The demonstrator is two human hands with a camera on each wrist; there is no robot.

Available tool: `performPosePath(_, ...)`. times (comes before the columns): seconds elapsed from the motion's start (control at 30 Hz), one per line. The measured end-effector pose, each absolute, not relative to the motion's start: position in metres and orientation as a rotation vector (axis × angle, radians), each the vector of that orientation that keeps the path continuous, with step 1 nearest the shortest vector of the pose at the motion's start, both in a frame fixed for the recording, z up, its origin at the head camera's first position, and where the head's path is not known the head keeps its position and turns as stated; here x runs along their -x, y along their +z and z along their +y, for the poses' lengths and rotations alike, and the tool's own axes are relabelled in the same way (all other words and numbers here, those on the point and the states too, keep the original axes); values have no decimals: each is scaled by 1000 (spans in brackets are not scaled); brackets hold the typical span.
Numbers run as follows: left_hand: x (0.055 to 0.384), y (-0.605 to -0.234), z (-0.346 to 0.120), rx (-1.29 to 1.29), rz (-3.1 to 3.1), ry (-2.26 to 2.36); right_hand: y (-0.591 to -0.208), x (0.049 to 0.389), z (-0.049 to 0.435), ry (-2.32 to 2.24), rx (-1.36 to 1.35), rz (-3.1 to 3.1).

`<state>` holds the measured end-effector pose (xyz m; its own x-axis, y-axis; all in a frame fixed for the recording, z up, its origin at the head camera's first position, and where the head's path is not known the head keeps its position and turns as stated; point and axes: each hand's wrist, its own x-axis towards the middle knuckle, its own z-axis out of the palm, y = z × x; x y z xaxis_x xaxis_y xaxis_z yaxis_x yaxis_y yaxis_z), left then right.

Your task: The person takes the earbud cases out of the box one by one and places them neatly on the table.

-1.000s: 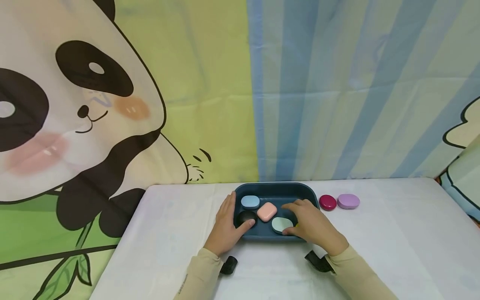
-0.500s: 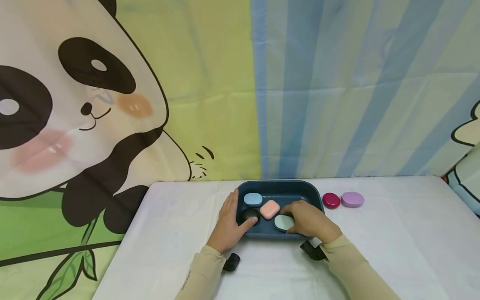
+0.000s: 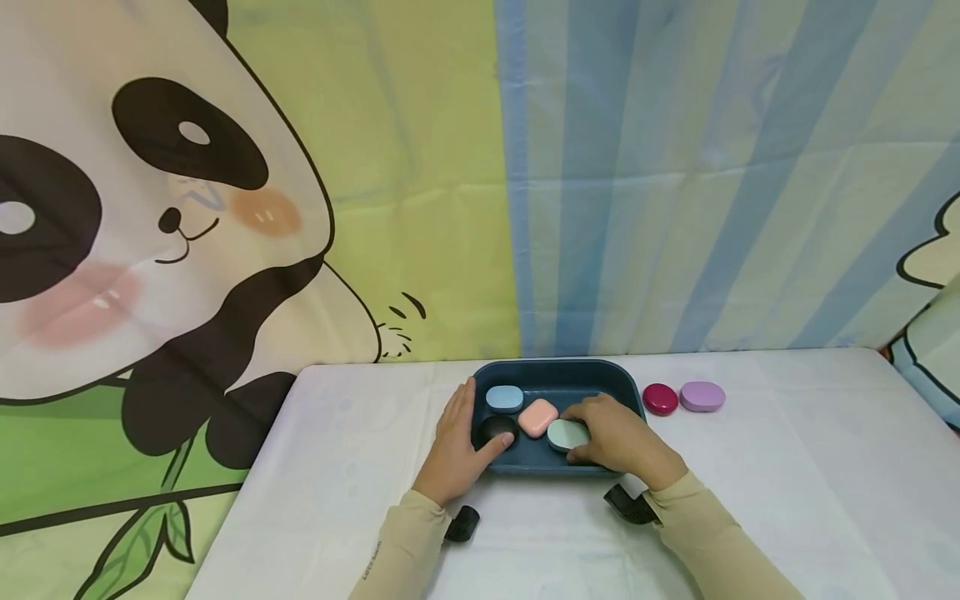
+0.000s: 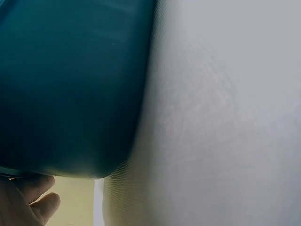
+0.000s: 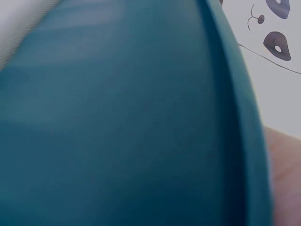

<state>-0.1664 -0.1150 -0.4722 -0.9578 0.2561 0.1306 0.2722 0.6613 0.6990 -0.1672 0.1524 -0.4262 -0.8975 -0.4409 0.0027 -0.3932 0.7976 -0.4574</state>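
Note:
A dark blue tray (image 3: 555, 469) lies at the table's far side. Inside it, my right hand (image 3: 628, 442) pinches a mint-green rounded oblong piece (image 3: 564, 435), smooth like a bar of soap, between thumb and fingers. My left hand (image 3: 452, 454) rests along the tray's left wall with fingers straight, its thumb reaching over the rim beside a black oval piece (image 3: 493, 427). A pink rounded piece (image 3: 538, 417) and a light blue one (image 3: 505, 398) lie farther back in the tray. The left wrist view has the tray's outer wall (image 4: 80, 84) with fingertips (image 4: 40, 188) below it.
To the right of the tray, a magenta round piece (image 3: 660, 399) and a purple oval piece (image 3: 702, 396) lie on the white tablecloth (image 3: 787, 467). Behind the table hangs a printed cloth (image 3: 427, 167) with a panda and stripes.
My right hand has closed in on the mint-green piece, which has shifted slightly up from its earlier spot. My left hand and the tray stay in place; the head view sways a little.

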Motion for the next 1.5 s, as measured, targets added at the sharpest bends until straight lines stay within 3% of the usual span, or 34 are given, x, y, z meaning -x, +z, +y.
performPosePath(1.5, 164, -468, -113, 448, -2837, -1225, -401, 144, 209, -705, 646, 3178)
